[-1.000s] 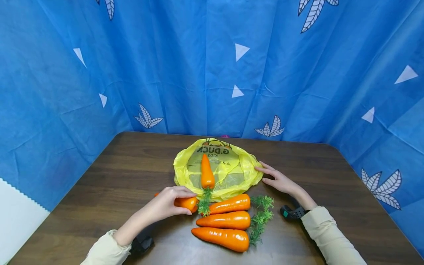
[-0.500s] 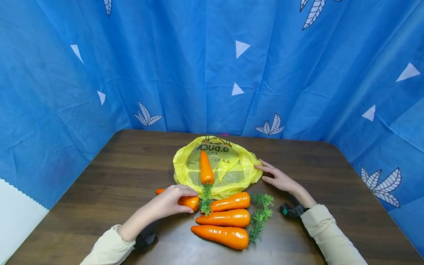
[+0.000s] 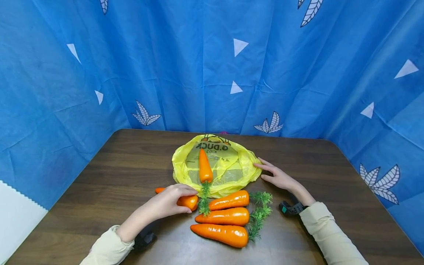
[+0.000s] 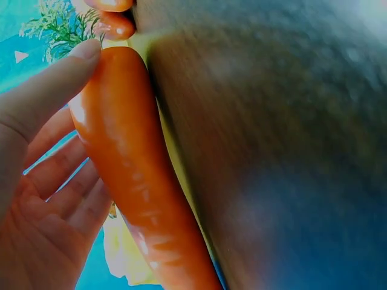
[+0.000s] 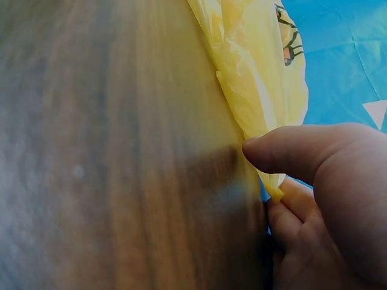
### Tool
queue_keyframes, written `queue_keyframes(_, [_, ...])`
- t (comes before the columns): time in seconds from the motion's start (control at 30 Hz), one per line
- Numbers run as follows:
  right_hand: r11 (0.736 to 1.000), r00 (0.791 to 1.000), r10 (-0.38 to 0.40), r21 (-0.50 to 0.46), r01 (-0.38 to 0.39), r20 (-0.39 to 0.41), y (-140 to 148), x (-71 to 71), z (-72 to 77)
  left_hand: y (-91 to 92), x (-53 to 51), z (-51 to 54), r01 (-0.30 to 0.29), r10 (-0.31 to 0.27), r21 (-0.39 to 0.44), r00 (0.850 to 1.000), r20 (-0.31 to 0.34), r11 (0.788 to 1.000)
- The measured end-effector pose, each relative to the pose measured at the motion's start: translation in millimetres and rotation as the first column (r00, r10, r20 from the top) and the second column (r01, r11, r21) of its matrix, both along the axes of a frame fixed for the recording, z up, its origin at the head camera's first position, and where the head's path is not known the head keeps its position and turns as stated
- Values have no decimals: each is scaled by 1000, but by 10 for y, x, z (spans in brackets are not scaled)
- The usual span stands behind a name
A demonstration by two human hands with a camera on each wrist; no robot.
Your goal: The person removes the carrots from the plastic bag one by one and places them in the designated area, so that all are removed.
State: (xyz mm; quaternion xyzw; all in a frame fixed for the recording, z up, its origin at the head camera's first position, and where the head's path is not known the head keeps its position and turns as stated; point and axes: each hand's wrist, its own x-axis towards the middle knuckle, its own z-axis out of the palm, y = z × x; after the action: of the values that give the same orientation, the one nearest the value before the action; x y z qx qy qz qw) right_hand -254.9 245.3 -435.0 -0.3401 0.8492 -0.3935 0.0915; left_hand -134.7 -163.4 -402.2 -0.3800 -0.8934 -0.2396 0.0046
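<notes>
A glossy orange carrot (image 4: 130,133) lies on the table under my left hand (image 3: 169,200). My left thumb is at its thick end and the fingers are curled round its far side. My right hand (image 3: 278,176) touches the right edge of a yellow plastic bag (image 3: 250,165), its fingers mostly straight and thumb apart. The bag lies with its mouth spread wide. Another carrot (image 3: 205,167) lies in the bag's mouth, its green top hanging over the near rim. Three carrots (image 3: 228,217) are lined up in front of the bag, leafy tops to the right.
The brown wooden table (image 3: 99,206) spreads out on both sides of the bag. Blue patterned curtains (image 3: 185,73) stand around its back and sides. A black wrist strap (image 3: 293,208) is on my right wrist.
The scene has shifted slightly upward in the head view. Both hands stay in nearly the same places on the carrot and the bag, and the other carrots lie still.
</notes>
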Motion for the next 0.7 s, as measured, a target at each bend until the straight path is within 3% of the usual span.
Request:
queue_keyframes(0.23, [1000, 1000, -7, 7, 6, 14, -15, 2, 16, -29, 28, 58, -2, 2, -6, 1000, -1, 1000])
queue_keyframes(0.43, [1000, 1000, -13, 8, 13, 19, -20, 17, 30, -75, 13, 245, -8, 9, 39, 1000, -21, 999])
queue_keyframes(0.57, [1000, 1000, -14, 9, 14, 11, -19, 25, 41, -77, -62, 419, -13, 14, 46, 999, -32, 999])
queue_keyframes(0.7, [1000, 1000, -17, 5, 17, 9, -13, 26, 22, 6, -219, 571, -8, 8, -5, 999, -40, 1000])
